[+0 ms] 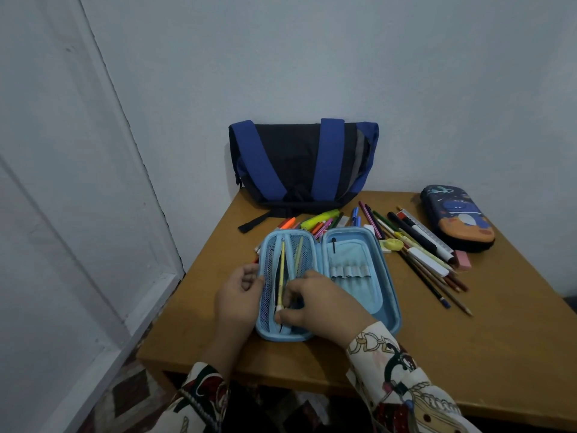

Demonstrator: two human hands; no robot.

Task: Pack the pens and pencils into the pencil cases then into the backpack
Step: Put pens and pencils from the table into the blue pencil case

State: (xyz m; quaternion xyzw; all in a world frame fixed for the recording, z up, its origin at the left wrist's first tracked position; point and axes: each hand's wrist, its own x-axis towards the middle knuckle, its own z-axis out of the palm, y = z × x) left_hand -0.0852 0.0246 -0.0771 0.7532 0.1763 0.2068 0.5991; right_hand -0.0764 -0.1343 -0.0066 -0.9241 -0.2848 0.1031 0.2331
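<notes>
Early in the packing, the right hand point(315, 300) pinches a yellow pencil point(281, 275) into the open light-blue case point(327, 282) whose edge the left hand point(239, 292) grips, while loose pens and pencils point(415, 248) at two o'clock, the shut dinosaur case point(457, 218) and the backpack point(301, 165) at twelve o'clock wait on the wooden table point(468, 354) by the pale wall point(312, 57).

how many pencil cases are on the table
2: the open light blue case in front of the hands, and the closed dark blue case at the table's far right.
</notes>
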